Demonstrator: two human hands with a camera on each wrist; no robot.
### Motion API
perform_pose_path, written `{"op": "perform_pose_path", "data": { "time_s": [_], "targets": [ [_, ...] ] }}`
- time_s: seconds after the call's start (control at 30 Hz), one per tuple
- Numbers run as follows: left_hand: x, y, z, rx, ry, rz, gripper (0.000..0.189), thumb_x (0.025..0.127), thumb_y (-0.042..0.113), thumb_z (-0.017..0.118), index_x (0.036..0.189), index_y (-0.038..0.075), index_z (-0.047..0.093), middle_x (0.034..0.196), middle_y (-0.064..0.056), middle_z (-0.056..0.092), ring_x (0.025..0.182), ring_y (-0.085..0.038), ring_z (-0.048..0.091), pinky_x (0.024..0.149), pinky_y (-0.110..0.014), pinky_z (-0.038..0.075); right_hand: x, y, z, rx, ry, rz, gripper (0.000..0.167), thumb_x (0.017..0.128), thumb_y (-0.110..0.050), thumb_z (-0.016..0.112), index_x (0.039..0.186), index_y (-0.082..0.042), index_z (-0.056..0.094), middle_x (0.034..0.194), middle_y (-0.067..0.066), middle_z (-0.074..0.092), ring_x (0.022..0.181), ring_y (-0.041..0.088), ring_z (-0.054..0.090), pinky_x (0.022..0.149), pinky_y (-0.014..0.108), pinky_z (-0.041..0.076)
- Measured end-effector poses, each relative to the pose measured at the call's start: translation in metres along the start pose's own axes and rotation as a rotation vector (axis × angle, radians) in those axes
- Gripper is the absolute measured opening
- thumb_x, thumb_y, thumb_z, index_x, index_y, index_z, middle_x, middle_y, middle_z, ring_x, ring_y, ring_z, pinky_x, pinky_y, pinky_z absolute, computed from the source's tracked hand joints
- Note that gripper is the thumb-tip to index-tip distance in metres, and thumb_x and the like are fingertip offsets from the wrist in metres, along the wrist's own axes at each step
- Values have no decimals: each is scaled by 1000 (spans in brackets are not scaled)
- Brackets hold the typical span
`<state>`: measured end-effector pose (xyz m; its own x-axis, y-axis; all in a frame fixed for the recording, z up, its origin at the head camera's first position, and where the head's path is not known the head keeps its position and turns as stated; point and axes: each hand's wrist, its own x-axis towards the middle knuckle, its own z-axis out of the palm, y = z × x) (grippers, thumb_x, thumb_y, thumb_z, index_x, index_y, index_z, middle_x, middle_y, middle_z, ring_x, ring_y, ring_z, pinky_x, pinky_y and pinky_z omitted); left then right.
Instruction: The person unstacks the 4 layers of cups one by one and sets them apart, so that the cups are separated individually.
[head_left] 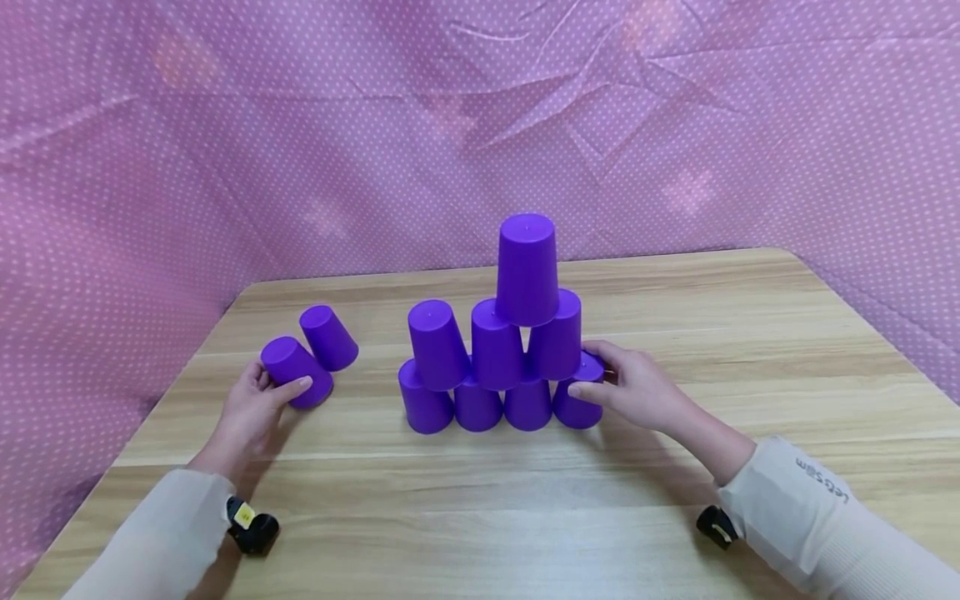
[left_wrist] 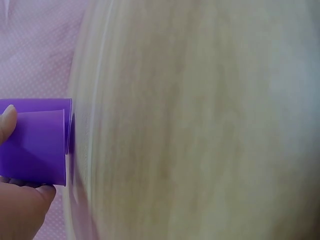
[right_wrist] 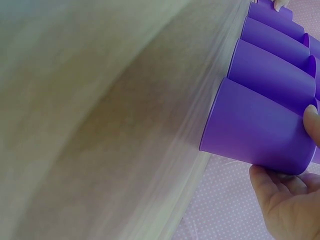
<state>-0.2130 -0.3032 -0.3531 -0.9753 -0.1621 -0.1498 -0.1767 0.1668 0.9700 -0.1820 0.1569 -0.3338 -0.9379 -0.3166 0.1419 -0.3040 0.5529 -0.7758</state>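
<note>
The left hand [head_left: 251, 408] is half curled, thumb and fingers gripping a purple upturned cup [head_left: 287, 365], with a second upturned cup [head_left: 331, 340] just beyond it. Well across from it, the right hand [head_left: 641, 390] curves thumb and fingers round the end cup [head_left: 576, 411] of a stack [head_left: 497, 354] reaching leftward: four along the bottom, three above, and a top cup [head_left: 527, 275] over the two second-row cups [head_left: 562, 346] nearest that hand

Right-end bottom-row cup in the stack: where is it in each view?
Head: the cup is right of centre, gripped by the right hand.
Left wrist: not in it.
Right wrist: the same cup, largest in the picture, right of centre.
Shared landmark: the wooden table, in all three.
</note>
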Motion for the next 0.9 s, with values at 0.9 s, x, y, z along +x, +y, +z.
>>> {"op": "perform_pose_path", "data": {
  "time_s": [0.9],
  "targets": [
    [-1,-2,-2,148,32,-17,87,84,20,69,147,4,11,152,-16,16,139,-31,18,115,-42,18,2,1,1,19,-6,-1,54,84,-24,69,129,0,49,113,18,63,101,29,62,85,39,54]
  ]
}}
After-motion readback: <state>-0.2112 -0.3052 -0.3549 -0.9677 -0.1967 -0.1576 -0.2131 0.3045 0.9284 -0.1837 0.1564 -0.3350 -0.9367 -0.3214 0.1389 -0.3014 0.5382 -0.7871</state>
